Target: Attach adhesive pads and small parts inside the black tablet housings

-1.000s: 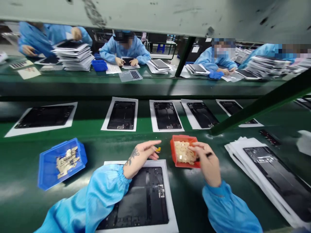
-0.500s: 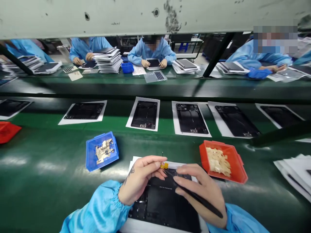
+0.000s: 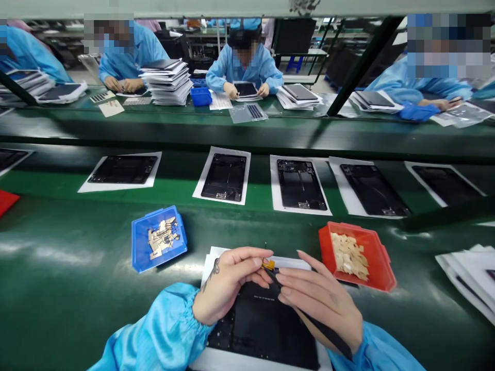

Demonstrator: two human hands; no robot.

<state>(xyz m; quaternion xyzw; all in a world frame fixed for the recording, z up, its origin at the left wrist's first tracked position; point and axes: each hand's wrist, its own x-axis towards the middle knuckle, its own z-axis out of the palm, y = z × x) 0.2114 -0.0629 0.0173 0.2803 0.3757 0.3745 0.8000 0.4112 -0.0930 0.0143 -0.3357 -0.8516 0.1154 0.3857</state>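
Over the far end of the panel (image 3: 270,319), the left hand (image 3: 232,281) pinches the yellow part (image 3: 269,264) between thumb and fingers, and the right hand (image 3: 328,304), one finger raised, is curled around the tool (image 3: 325,332), its tip at the part, though contact is unclear. Left of the panel sits the blue bin (image 3: 140,245), right of it the red bin (image 3: 327,252). A loosened pinch or hard push from the tip could drop the part onto the panel or crease it.

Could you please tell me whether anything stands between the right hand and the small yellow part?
Nothing visible blocks the way: only the black tool in the right hand spans the gap, its tip close to the small yellow part in the left hand.
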